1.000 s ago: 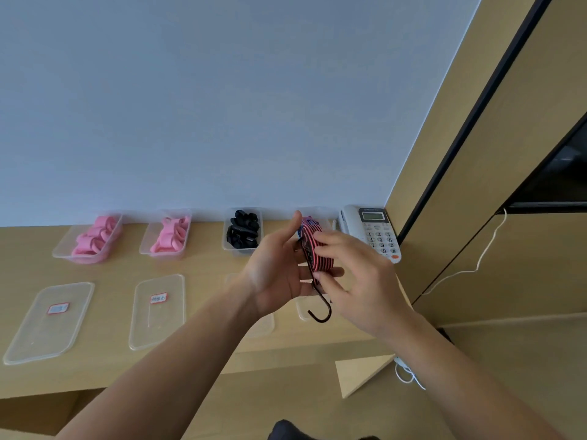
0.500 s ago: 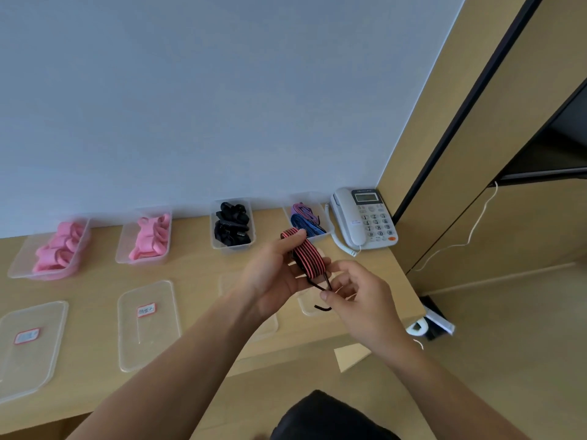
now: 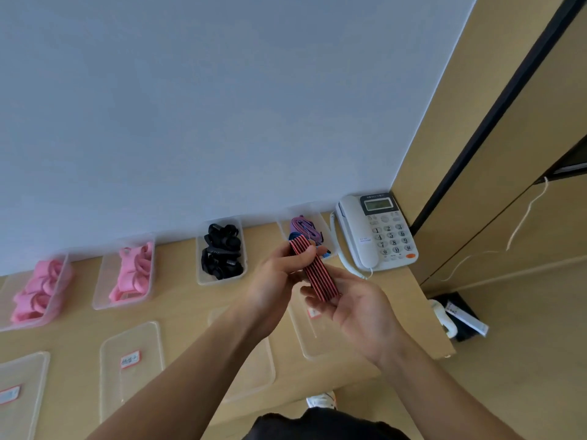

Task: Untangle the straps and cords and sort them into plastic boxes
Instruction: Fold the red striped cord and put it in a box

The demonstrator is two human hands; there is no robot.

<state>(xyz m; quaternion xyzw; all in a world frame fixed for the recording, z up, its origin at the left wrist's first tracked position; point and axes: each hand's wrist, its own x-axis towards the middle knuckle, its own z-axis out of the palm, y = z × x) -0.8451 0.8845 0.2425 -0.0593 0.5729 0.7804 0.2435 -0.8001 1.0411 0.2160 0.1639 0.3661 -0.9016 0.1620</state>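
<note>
A folded red-and-black striped elastic cord [image 3: 313, 271] is held above the desk. My left hand [image 3: 276, 281] pinches its upper end between thumb and fingers. My right hand [image 3: 352, 303] cradles its lower end in curled fingers. The cord's hook is hidden. Behind the hands stands a clear box [image 3: 320, 217] with purple and blue cords [image 3: 303, 228]. Other clear boxes along the wall hold black straps [image 3: 221, 250] and pink straps [image 3: 133, 271], and a further one holds more pink straps [image 3: 39, 289].
Several clear lids with red labels lie on the wooden desk [image 3: 178, 300], such as one lid [image 3: 131, 363] at front left. A white desk telephone [image 3: 378, 231] sits at the right end. A wooden cabinet [image 3: 514, 147] stands to the right, with the floor below it.
The cord bundle has been turned so its hook no longer hangs in sight. My right hand moved from pinching the hook to cupping the bundle's lower end. The view tilted down.
</note>
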